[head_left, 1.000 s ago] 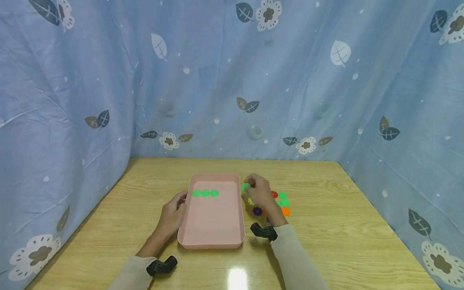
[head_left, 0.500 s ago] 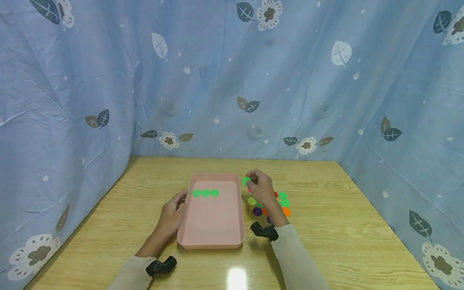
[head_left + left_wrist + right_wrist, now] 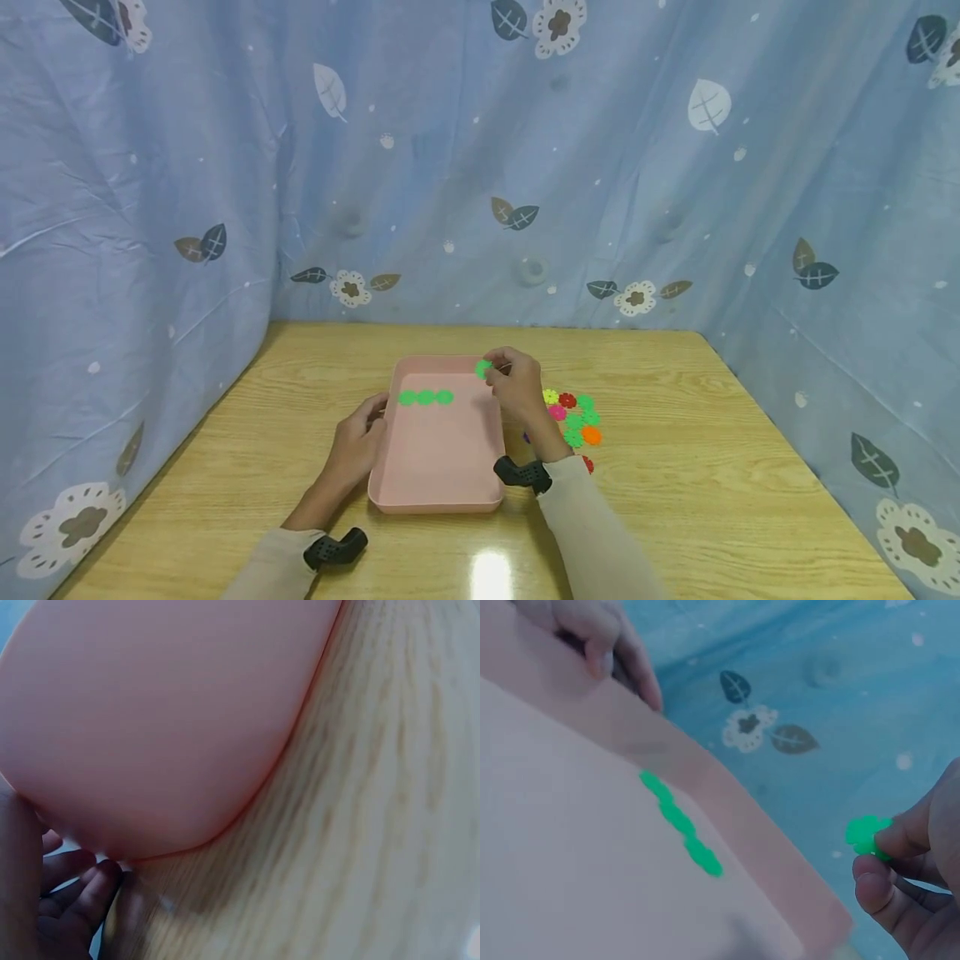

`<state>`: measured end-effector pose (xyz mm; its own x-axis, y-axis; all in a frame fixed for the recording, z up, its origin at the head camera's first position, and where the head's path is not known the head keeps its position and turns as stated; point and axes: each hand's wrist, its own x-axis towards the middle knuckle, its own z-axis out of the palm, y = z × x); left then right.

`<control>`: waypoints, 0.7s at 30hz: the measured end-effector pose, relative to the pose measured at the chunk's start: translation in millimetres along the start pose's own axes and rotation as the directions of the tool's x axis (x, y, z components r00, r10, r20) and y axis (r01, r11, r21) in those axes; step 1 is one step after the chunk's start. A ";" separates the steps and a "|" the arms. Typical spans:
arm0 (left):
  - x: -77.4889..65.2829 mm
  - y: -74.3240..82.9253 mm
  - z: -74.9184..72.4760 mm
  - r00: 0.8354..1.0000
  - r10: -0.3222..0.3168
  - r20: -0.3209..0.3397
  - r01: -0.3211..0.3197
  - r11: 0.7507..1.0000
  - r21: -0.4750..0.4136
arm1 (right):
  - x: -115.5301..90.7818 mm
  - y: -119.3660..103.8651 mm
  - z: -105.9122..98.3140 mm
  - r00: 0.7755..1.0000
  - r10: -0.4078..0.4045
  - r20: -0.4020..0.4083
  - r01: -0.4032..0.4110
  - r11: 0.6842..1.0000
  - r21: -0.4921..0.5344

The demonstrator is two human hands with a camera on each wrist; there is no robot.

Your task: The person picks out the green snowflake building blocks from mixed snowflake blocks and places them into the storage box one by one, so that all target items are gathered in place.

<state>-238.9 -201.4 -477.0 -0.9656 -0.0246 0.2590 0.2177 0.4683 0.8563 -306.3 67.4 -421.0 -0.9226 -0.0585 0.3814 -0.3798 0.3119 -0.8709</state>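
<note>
Our right grip [image 3: 517,385] is pinching a disc [image 3: 482,368] near the far right of the tray [image 3: 442,462]; our left grip [image 3: 358,443] is clasping its left side.

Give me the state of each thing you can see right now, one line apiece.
Tray, right side up, flat on the table
Three green pieces, lined up in the tray
Fourth green piece, pinched, raised off the tray floor
Right hand, pinching that piece
Left hand, holding the tray's left wall
Loose coloured pieces, grouped right of the tray, partly hidden
Curtain, hanging, creased
</note>
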 end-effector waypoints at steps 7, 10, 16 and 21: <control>0.8 -1.2 1.6 1.000 -0.005 0.019 0.006 1.000 -0.026 | 5.5 -6.2 19.5 0.999 0.029 -0.039 -0.028 0.999 0.045; -0.1 -0.7 1.5 1.000 -0.009 0.022 0.010 1.000 -0.025 | 7.1 -5.7 27.1 0.998 0.024 -0.057 -0.021 0.999 0.043; -1.4 0.2 1.1 1.000 -0.018 0.003 0.018 1.000 -0.014 | 6.5 0.3 38.9 0.997 0.023 -0.071 -0.022 1.000 0.022; -0.9 0.2 0.7 1.000 -0.017 -0.013 0.017 1.000 -0.014 | 7.1 4.7 43.6 0.998 0.021 -0.057 -0.023 0.999 -0.037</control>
<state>-238.0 -200.7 -477.4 -0.9672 -0.0441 0.2503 0.2035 0.4552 0.8668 -317.7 27.1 -435.9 -0.9247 0.0024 0.3806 -0.3560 0.3482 -0.8672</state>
